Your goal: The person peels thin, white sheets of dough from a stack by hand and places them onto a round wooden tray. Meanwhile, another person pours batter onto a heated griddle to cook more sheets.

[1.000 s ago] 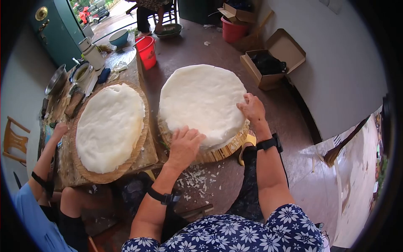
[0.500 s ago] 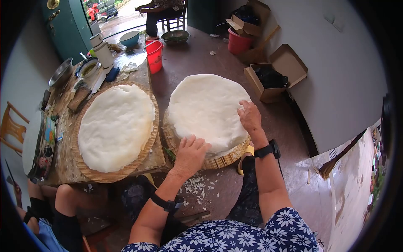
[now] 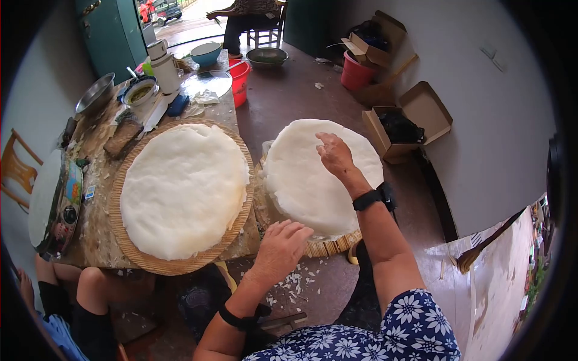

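A thick round white slab (image 3: 319,174), like a big sheet of dough, lies on a round woven straw base (image 3: 334,245) in front of me. Over its upper middle is my right hand (image 3: 337,157), fingers loosely bent and apart, with nothing visible in them. My left hand (image 3: 280,248) is close to the slab's near left edge, fingers stretched out and holding nothing. To the left, a second white slab (image 3: 183,189) rests on a round straw mat (image 3: 129,240) on the wooden table. Both wrists wear black bands.
The worn table (image 3: 90,210) also carries a blue bowl (image 3: 206,54), a white jug and a metal basin (image 3: 96,94). A red bucket (image 3: 239,81) and an opened carton (image 3: 394,135) stand beyond. White flakes litter the floor. Another person's knees (image 3: 93,286) show at lower left.
My right hand has left the slab's right edge and moved left over its top. My left hand has come off the near edge. The view has shifted, so everything sits further right.
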Demonstrator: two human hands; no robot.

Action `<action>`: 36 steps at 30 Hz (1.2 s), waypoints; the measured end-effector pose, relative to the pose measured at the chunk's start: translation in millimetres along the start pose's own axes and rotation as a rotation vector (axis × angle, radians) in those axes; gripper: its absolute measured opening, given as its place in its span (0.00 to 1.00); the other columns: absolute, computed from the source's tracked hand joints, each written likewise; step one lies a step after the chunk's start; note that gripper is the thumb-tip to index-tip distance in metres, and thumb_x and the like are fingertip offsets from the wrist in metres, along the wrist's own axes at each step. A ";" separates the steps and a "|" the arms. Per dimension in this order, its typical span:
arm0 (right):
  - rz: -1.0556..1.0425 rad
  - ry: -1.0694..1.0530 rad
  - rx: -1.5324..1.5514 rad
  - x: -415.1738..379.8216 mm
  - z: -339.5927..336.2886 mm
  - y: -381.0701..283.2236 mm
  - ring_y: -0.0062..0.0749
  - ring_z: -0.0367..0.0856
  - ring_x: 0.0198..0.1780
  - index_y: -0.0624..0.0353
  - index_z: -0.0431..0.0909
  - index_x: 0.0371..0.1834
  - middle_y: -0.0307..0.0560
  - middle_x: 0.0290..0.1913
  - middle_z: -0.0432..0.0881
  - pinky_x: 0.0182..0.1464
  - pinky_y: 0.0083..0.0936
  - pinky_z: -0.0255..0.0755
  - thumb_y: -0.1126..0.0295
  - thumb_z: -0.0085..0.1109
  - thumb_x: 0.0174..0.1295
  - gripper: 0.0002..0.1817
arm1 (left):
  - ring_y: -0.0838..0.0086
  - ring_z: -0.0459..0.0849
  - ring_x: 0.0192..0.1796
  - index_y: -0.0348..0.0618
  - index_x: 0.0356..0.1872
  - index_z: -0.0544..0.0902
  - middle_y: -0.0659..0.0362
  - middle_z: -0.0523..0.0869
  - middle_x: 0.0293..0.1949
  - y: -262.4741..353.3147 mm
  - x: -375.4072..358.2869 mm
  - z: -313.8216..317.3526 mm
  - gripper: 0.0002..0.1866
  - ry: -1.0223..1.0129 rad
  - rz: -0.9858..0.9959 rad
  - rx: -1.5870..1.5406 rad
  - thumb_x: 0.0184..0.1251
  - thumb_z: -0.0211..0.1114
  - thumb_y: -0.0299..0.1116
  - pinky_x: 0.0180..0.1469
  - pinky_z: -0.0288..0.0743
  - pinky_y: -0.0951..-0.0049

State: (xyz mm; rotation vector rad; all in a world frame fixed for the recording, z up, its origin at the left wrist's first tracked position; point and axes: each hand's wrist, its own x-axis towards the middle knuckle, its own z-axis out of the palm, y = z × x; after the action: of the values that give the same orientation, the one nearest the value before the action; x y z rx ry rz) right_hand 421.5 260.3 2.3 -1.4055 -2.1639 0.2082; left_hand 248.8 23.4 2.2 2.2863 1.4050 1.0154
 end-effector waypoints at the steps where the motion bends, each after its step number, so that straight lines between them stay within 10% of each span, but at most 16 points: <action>1: 0.013 -0.013 0.011 5.3 5.9 -3.3 0.52 0.75 0.53 0.58 0.75 0.54 0.57 0.51 0.78 0.54 0.41 0.71 0.70 0.55 0.58 0.19 | 0.54 0.75 0.56 0.45 0.49 0.78 0.54 0.80 0.48 -1.7 -0.8 -3.5 0.16 0.006 0.004 -0.056 0.57 0.60 0.25 0.61 0.66 0.58; 23: 0.097 -0.259 -0.385 46.2 32.7 -21.4 0.50 0.75 0.54 0.55 0.77 0.46 0.50 0.50 0.79 0.52 0.48 0.69 0.70 0.46 0.62 0.12 | 0.57 0.81 0.46 0.41 0.42 0.81 0.53 0.83 0.39 -2.7 1.7 -23.6 0.12 0.191 0.048 -0.192 0.55 0.63 0.22 0.51 0.75 0.61; 36: -0.073 -0.181 0.104 -35.6 -28.1 -69.8 0.50 0.79 0.47 0.57 0.78 0.46 0.55 0.43 0.82 0.49 0.40 0.72 0.67 0.53 0.58 0.14 | 0.65 0.84 0.41 0.40 0.41 0.82 0.52 0.85 0.37 -40.0 -12.8 -71.6 0.09 0.749 -0.233 -0.172 0.60 0.60 0.20 0.45 0.76 0.70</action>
State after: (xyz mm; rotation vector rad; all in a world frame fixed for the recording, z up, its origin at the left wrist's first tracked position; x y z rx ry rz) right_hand 391.3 193.5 41.7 -1.2901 -2.3100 0.4292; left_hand 169.2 23.0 25.9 1.6177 1.6904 1.9310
